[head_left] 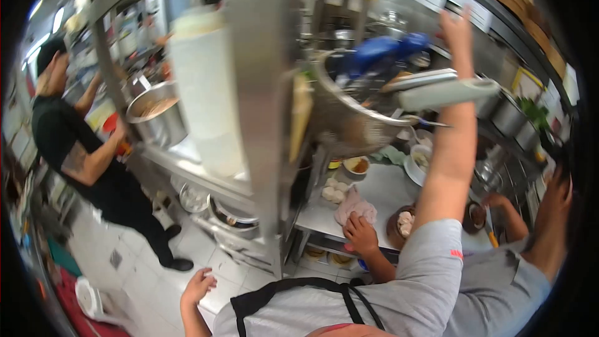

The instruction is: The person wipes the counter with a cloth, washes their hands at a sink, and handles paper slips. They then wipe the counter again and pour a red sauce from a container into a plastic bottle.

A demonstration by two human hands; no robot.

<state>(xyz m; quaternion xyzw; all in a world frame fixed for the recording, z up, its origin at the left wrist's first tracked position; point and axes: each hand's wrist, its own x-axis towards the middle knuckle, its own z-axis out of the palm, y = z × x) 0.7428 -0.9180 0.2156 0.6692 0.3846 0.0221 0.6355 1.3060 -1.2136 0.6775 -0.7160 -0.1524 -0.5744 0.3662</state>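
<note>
My right arm is raised across the view. My right hand (455, 28), small and blurred, is up by the white paper sheets (471, 9) at the back; its fingers look stretched and apart, and contact with the paper cannot be made out. Under that forearm, a large metal pot (349, 128) holds utensils, a pale-handled tool (446, 93) and something blue (377, 53). My left hand (199, 287) hangs low over the tiled floor, fingers loosely bent and apart, holding nothing.
A co-worker beside me rests a hand (360, 232) near a pink cloth (355, 208) on the metal counter (390, 181), among bowls. A metal post (259, 87) and white bottle (203, 87) stand ahead. At left, another person (81, 131) stands by a pot (156, 115).
</note>
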